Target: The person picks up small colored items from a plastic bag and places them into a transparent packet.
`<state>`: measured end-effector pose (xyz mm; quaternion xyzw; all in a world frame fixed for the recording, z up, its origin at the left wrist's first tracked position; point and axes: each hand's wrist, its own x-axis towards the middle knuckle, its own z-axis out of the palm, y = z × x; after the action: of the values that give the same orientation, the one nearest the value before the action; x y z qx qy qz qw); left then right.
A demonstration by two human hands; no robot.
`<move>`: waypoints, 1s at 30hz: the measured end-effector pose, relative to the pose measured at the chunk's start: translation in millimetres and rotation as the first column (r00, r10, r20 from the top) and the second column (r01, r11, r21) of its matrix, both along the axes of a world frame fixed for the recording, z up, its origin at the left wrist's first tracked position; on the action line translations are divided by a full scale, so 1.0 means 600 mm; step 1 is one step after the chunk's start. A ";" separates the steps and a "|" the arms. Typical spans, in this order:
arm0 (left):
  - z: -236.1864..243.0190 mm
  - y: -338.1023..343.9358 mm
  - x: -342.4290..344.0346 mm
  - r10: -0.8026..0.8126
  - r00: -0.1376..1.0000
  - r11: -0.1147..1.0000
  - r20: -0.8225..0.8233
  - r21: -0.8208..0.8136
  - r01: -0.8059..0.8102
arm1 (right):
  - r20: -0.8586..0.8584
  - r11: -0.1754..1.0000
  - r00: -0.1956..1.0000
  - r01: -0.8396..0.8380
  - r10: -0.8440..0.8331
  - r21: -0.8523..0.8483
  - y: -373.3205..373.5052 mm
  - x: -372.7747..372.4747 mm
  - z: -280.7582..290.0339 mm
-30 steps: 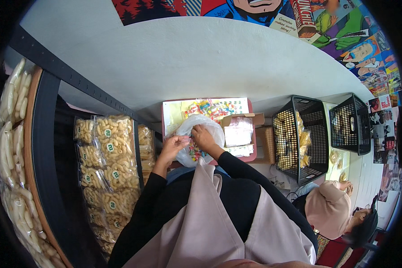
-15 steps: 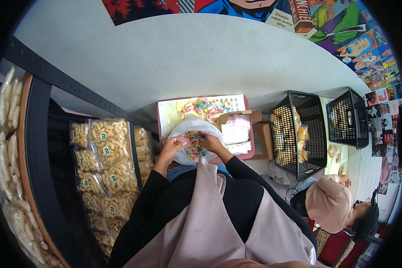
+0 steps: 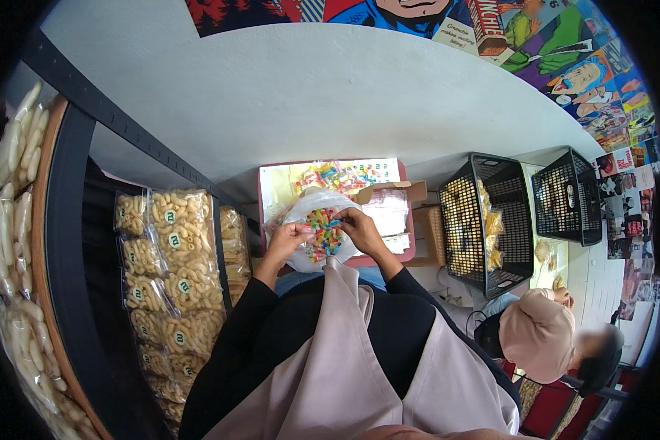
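The work seems to be standing somewhere in its middle: many colourful sweets are lying loose in the open white plastic bag, so these are remaining, while a heap of bright sweets, seemingly in clear wrapping, is lying behind it on the red-rimmed tray; whether that heap is finished, I cannot tell. The left hand is bending its fingers close together at the bag's left side, and the right hand is curling its fingers in from the right side. What either hand is pinching, if anything, I cannot tell. The loose sweets are lying between both hands, just beside the fingertips, and an open carton is standing beyond the right hand.
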<state>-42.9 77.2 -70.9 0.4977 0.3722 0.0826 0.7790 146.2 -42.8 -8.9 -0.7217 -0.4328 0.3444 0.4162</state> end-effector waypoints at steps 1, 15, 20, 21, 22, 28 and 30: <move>0.001 -0.001 -0.001 0.014 1.000 1.000 0.003 -0.009 -0.014 | -0.025 0.999 1.000 0.013 -0.014 -0.031 -0.001 -0.003 0.008; 0.031 -0.026 0.014 -0.110 0.994 0.990 0.008 0.095 0.109 | 0.180 0.985 0.976 -0.143 0.124 0.096 -0.017 -0.020 0.012; 0.027 -0.028 0.012 -0.116 0.993 0.988 -0.019 0.105 0.117 | 0.093 0.984 0.983 -0.162 0.155 0.072 -0.021 -0.017 0.007; 0.031 -0.030 0.015 -0.122 0.992 0.989 -0.014 0.084 0.123 | 0.076 0.985 0.985 -0.161 0.156 0.062 -0.024 -0.016 0.002; 0.035 -0.033 0.018 -0.129 0.992 0.990 -0.010 0.064 0.129 | 0.086 0.984 0.983 -0.169 0.165 0.052 -0.027 -0.015 -0.003; 0.032 -0.037 0.023 -0.171 0.985 0.984 0.020 -0.042 0.172 | -0.002 0.982 0.985 -0.175 0.175 -0.076 -0.026 -0.023 0.003; 0.024 -0.039 0.023 -0.156 0.987 0.979 0.046 -0.122 0.161 | 0.010 0.972 0.976 -0.217 0.219 -0.092 -0.026 -0.017 -0.003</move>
<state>-29.3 53.9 -56.7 0.4742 0.3217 0.0055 0.8195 135.7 -58.3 -10.9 -0.6912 -0.4975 0.4002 0.3386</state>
